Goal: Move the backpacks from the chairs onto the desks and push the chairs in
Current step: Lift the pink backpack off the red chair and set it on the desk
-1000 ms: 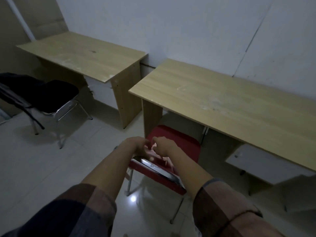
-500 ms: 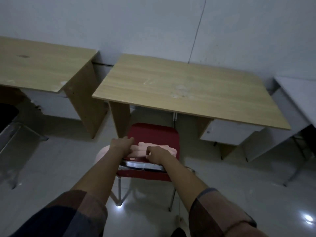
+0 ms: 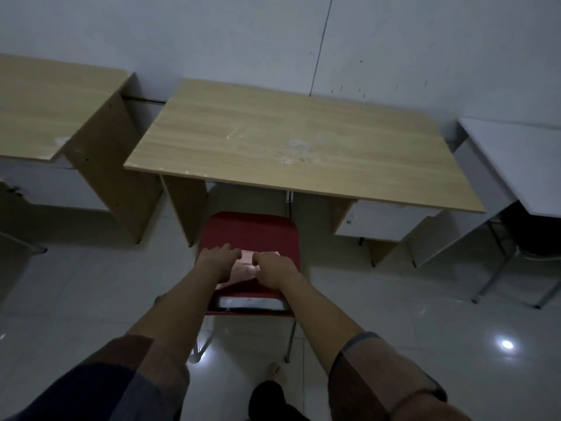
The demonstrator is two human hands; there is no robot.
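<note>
Both hands — left hand (image 3: 217,259) and right hand (image 3: 274,268) — close on a pale pink backpack (image 3: 247,262) lying on the red chair (image 3: 249,235) at frame centre, so lift it evenly onto the bare desk (image 3: 303,147) above — clearing its front edge.

Dim room, white wall (image 3: 212,31), glossy tiled floor (image 3: 425,314)

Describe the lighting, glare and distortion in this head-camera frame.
Head view: dim overall, the image is soft and colours muted; a bright lamp reflection glares on the glossy floor tiles, with a smaller one under the red chair; wide-angle distortion splays the wooden desk edges; both hands on the chair's backrest are slightly soft.
</note>
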